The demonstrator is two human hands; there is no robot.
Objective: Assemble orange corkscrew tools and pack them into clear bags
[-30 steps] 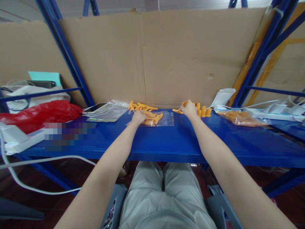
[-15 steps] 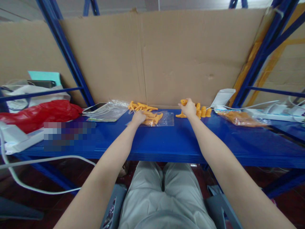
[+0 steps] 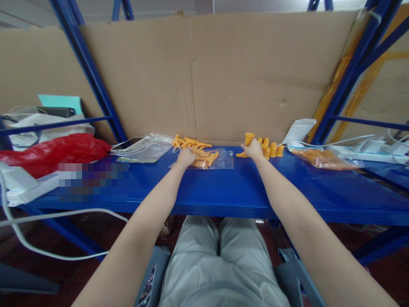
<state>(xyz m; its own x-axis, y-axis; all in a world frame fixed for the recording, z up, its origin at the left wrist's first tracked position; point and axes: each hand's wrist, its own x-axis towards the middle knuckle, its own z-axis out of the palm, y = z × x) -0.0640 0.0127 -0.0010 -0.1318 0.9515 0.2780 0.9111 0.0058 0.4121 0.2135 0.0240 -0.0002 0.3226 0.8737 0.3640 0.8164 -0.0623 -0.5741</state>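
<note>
My right hand (image 3: 254, 149) has its fingers closed around an orange cup-shaped piece (image 3: 249, 137), whose wide rim points up. Just below it, on the blue shelf, lies an orange piece with a curved end (image 3: 242, 154). Several more orange cup-shaped pieces (image 3: 273, 150) stand to the right of that hand. My left hand (image 3: 186, 157) is closed at the left part of a clear plastic bag (image 3: 226, 159); its fingertips are partly hidden. Orange handle-like pieces (image 3: 211, 158) lie on or in this bag. Behind the left hand is a pile of orange branching pieces (image 3: 191, 142).
A bag of orange parts (image 3: 319, 158) and a white power strip (image 3: 367, 154) lie to the right. At left are a flat clear bag (image 3: 150, 149), a phone (image 3: 128, 145) and red plastic (image 3: 64, 151). Cardboard (image 3: 239, 76) backs the blue shelf (image 3: 220, 192).
The cup-shaped piece in my right hand has tipped and risen slightly, so more of its side shows. My left hand stays in place.
</note>
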